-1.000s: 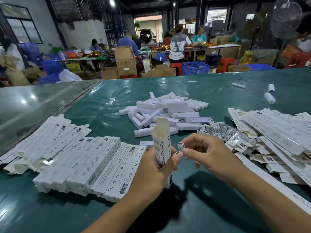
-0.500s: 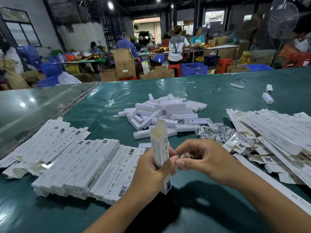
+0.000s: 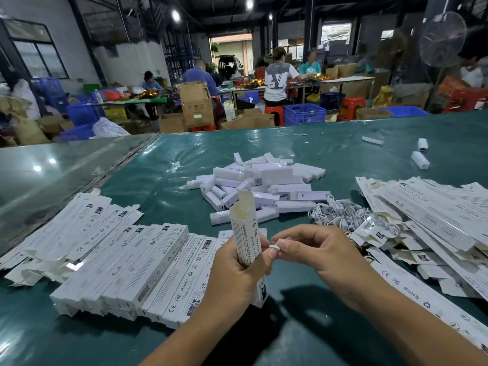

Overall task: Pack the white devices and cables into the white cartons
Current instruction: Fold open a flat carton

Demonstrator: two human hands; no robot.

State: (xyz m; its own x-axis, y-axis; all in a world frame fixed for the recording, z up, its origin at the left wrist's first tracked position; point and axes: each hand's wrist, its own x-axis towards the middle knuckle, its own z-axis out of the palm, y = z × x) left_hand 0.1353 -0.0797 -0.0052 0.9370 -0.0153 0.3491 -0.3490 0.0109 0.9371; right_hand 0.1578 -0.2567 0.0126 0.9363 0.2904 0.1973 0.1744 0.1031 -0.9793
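While gripping open carton (image 3: 247, 241) in left hand (image 3: 232, 276), pinching coiled cable (image 3: 274, 247) in right hand (image 3: 317, 253): loose pinch risks uncoiling, snagging carton mouth above fingertips.

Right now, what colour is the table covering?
Dark green table covering, glossy, seen in the head view.

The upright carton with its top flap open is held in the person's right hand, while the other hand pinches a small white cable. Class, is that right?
Not quite. The head view shows the left hand holding the upright carton; the right hand pinches the small white cable.
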